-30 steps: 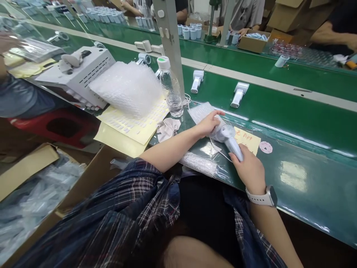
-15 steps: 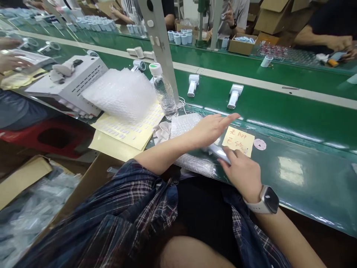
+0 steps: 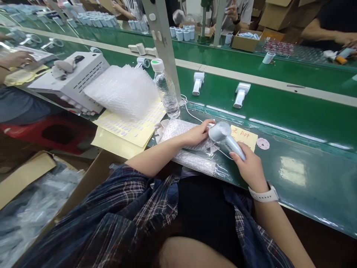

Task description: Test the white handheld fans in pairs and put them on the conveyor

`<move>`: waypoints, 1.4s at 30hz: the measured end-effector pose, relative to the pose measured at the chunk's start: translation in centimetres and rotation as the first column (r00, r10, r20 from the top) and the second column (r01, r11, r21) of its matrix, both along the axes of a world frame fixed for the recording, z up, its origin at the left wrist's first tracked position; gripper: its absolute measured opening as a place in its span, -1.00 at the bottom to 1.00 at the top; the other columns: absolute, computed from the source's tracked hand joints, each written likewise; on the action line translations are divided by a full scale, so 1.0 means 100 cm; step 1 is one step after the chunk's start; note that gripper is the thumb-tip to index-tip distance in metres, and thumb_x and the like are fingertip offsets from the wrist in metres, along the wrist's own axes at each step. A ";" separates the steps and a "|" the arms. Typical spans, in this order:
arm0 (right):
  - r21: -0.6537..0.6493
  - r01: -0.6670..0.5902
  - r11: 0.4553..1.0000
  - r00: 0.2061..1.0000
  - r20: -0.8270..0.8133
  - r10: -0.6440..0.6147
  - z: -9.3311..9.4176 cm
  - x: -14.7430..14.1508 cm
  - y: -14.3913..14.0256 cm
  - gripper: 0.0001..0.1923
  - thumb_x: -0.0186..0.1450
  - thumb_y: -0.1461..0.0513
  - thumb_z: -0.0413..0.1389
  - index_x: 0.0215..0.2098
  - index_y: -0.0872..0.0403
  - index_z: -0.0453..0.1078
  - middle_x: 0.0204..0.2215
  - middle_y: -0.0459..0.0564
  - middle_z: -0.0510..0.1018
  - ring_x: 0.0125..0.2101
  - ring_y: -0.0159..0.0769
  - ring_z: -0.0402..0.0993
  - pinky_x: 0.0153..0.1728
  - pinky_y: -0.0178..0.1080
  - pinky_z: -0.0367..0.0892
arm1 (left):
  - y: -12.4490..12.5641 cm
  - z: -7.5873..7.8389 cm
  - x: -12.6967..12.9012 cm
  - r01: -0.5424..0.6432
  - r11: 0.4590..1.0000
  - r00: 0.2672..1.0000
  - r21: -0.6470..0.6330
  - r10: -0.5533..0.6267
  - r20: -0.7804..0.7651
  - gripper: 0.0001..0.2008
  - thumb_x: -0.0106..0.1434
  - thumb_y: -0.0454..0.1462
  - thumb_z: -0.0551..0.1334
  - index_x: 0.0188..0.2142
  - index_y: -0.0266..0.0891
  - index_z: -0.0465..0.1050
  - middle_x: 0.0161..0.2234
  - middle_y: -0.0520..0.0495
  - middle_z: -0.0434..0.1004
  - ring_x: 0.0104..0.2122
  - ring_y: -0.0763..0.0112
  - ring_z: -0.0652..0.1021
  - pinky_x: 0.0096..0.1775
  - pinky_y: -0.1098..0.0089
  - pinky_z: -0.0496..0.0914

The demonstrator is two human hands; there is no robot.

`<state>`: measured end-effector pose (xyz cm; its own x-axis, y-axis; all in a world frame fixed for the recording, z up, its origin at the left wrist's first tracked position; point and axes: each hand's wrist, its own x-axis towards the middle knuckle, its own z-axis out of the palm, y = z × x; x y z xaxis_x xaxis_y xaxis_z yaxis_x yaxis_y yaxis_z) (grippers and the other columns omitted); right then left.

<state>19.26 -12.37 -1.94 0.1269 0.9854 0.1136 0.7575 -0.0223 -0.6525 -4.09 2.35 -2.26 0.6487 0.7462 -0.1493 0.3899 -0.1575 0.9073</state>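
My right hand [image 3: 249, 169] grips the handle of a pale blue hand-held device [image 3: 224, 137], its round head pointing up and left. My left hand [image 3: 196, 133] rests on a small bubble-wrap bag [image 3: 175, 130] lying on the green work surface, fingertips close to the device's head. A thin white cable [image 3: 192, 115] runs across the surface behind the bag. Under the device lies a yellow note [image 3: 247, 137] with handwriting. A rolled clear plastic bag [image 3: 195, 163] lies at the near edge below my hands.
A water bottle [image 3: 166, 89] stands by a grey post [image 3: 164, 41]. A stack of bubble wrap [image 3: 122, 91] lies on yellow sticker sheets [image 3: 125, 128]. Two white devices [image 3: 241, 95] ride the green conveyor [image 3: 292, 104]. A white machine [image 3: 72, 78] sits left; other people work across the belt.
My left hand drew back from reaching over the note and settled on the bubble-wrap bag. My right hand lifted the device so its round head shows again.
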 end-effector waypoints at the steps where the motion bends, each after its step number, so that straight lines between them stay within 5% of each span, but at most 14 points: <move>1: -0.028 -0.021 0.999 1.000 0.013 0.021 -0.004 -0.005 0.004 -0.40 0.45 -0.17 0.00 0.18 0.05 0.50 0.02 0.15 0.69 -0.09 0.05 0.61 -0.15 -0.08 0.43 | 0.002 -0.003 0.000 -0.042 0.995 0.996 -0.092 0.049 0.074 -0.41 0.40 -0.40 0.15 0.38 -0.18 0.10 -0.40 0.12 0.43 -0.48 0.46 0.37 -0.32 0.41 0.24; 5: -0.085 -0.009 0.996 0.984 0.176 0.024 -0.012 -0.014 0.012 -0.50 0.49 -0.04 0.05 0.22 0.04 0.47 0.07 0.14 0.67 -0.04 0.05 0.62 -0.21 -0.12 0.40 | 0.007 0.000 -0.003 -0.193 0.927 0.933 -0.321 0.275 0.233 -0.46 0.38 -0.47 0.14 0.30 -0.16 0.13 -0.45 0.19 0.32 -0.55 0.54 0.28 -0.41 0.46 0.15; 8: -0.112 -0.014 0.994 0.927 0.370 0.055 -0.009 -0.021 0.011 -0.57 0.51 0.03 0.10 0.24 0.02 0.47 -0.01 0.11 0.70 -0.12 -0.03 0.63 -0.32 -0.20 0.31 | 0.005 0.010 -0.004 -0.215 0.931 0.923 -0.294 0.292 0.250 -0.47 0.40 -0.47 0.11 0.30 -0.16 0.13 -0.45 0.19 0.26 -0.55 0.53 0.25 -0.41 0.43 0.15; 10: -0.115 -0.021 0.993 0.869 0.490 0.075 -0.002 -0.027 0.007 -0.59 0.52 0.05 0.13 0.25 0.03 0.47 -0.11 0.09 0.70 -0.22 -0.08 0.62 -0.40 -0.23 0.20 | 0.000 0.016 -0.005 -0.183 0.978 0.951 -0.097 0.202 0.236 -0.45 0.42 -0.44 0.10 0.36 -0.17 0.10 -0.44 0.18 0.23 -0.50 0.50 0.27 -0.36 0.40 0.20; 12: -0.082 -0.053 0.995 0.791 0.604 0.092 0.006 -0.033 0.003 -0.58 0.53 0.07 0.15 0.26 0.06 0.48 -0.20 0.10 0.67 -0.32 -0.15 0.59 -0.45 -0.23 0.09 | -0.008 0.023 -0.007 -0.121 0.970 0.979 0.209 0.082 0.186 -0.42 0.44 -0.43 0.07 0.41 -0.17 0.08 -0.41 0.14 0.26 -0.43 0.44 0.33 -0.27 0.36 0.27; 15: -0.003 -0.160 0.987 0.686 0.719 0.113 0.020 -0.036 -0.002 -0.58 0.54 0.07 0.14 0.26 0.08 0.50 -0.27 0.08 0.63 -0.43 -0.24 0.52 -0.47 -0.22 -0.02 | -0.017 0.033 -0.012 0.028 0.816 0.997 0.578 -0.062 0.038 -0.42 0.47 -0.41 0.03 0.44 -0.17 0.11 -0.33 0.04 0.38 -0.29 0.35 0.41 -0.14 0.29 0.32; 18: 0.080 -0.123 0.989 0.675 0.737 0.024 0.032 -0.039 -0.004 -0.59 0.54 0.03 0.13 0.21 0.08 0.53 -0.31 0.07 0.64 -0.47 -0.26 0.47 -0.49 -0.23 -0.08 | -0.019 0.041 -0.016 0.144 0.630 0.989 0.763 -0.059 -0.137 -0.47 0.52 -0.40 0.00 0.43 -0.17 0.18 -0.29 -0.02 0.45 -0.23 0.29 0.42 -0.10 0.27 0.30; 20: 0.099 -0.070 0.993 0.696 0.717 -0.022 0.038 -0.043 -0.005 -0.57 0.55 0.01 0.10 0.16 0.12 0.55 -0.34 0.09 0.65 -0.50 -0.26 0.46 -0.49 -0.23 -0.09 | -0.017 0.046 -0.015 0.180 0.529 0.978 0.829 -0.006 -0.209 -0.47 0.53 -0.40 0.00 0.44 -0.16 0.19 -0.27 -0.03 0.47 -0.22 0.27 0.41 -0.11 0.26 0.26; 24: 0.024 -0.156 0.987 0.772 0.627 0.107 0.044 -0.048 -0.001 -0.59 0.49 0.03 0.15 0.11 0.14 0.56 -0.34 0.11 0.67 -0.46 -0.19 0.53 -0.46 -0.21 -0.03 | -0.019 0.056 -0.008 0.332 0.388 0.934 0.860 -0.008 -0.357 -0.45 0.55 -0.41 0.01 0.48 -0.19 0.12 -0.30 -0.03 0.53 -0.17 0.24 0.41 -0.14 0.24 0.16; 29: -0.005 -0.028 1.000 0.967 0.254 0.029 0.044 -0.036 0.009 -0.60 0.44 -0.09 0.16 -0.17 0.06 0.57 -0.33 0.06 0.69 -0.32 -0.10 0.60 -0.36 -0.24 0.20 | -0.026 0.078 -0.003 0.384 0.303 0.907 0.872 0.053 -0.418 -0.43 0.56 -0.43 -0.05 0.50 -0.13 0.09 -0.22 -0.05 0.61 -0.10 0.21 0.40 -0.09 0.20 0.13; 35: 0.184 -0.118 0.976 0.871 0.492 0.012 0.044 -0.044 0.000 -0.49 0.52 -0.06 -0.01 -0.05 0.14 0.60 -0.37 0.14 0.66 -0.45 -0.19 0.49 -0.43 -0.19 0.02 | -0.037 0.098 0.009 0.485 0.221 0.871 0.846 -0.032 -0.491 -0.48 0.57 -0.41 -0.08 0.47 -0.23 0.11 -0.20 -0.09 0.60 -0.12 0.21 0.42 -0.10 0.19 0.14; 37: 0.221 -0.065 0.973 0.888 0.458 -0.045 0.046 -0.037 0.002 -0.42 0.51 -0.14 -0.02 -0.11 0.14 0.60 -0.40 0.14 0.64 -0.47 -0.20 0.45 -0.44 -0.20 0.00 | -0.039 0.101 0.012 0.512 0.192 0.856 0.837 -0.031 -0.517 -0.47 0.56 -0.43 -0.08 0.46 -0.25 0.13 -0.20 -0.10 0.59 -0.14 0.22 0.43 -0.11 0.19 0.15; 40: 0.234 0.186 0.954 0.959 0.170 -0.228 0.048 -0.022 0.012 -0.34 0.41 -0.30 0.03 -0.29 0.10 0.54 -0.48 0.09 0.56 -0.49 -0.23 0.37 -0.46 -0.23 0.03 | -0.042 0.105 0.013 0.510 0.148 0.854 0.847 0.035 -0.520 -0.46 0.54 -0.46 -0.12 0.45 -0.29 0.13 -0.17 -0.12 0.59 -0.14 0.23 0.43 -0.11 0.19 0.17; 42: 0.097 0.181 0.979 0.964 -0.213 -0.157 0.050 -0.018 0.016 -0.34 0.33 -0.34 0.10 -0.43 0.06 0.42 -0.58 -0.01 0.44 -0.55 -0.30 0.28 -0.51 -0.25 0.07 | -0.044 0.108 0.014 0.497 0.119 0.860 0.859 0.064 -0.507 -0.45 0.54 -0.47 -0.14 0.45 -0.29 0.12 -0.19 -0.11 0.58 -0.13 0.23 0.44 -0.10 0.19 0.18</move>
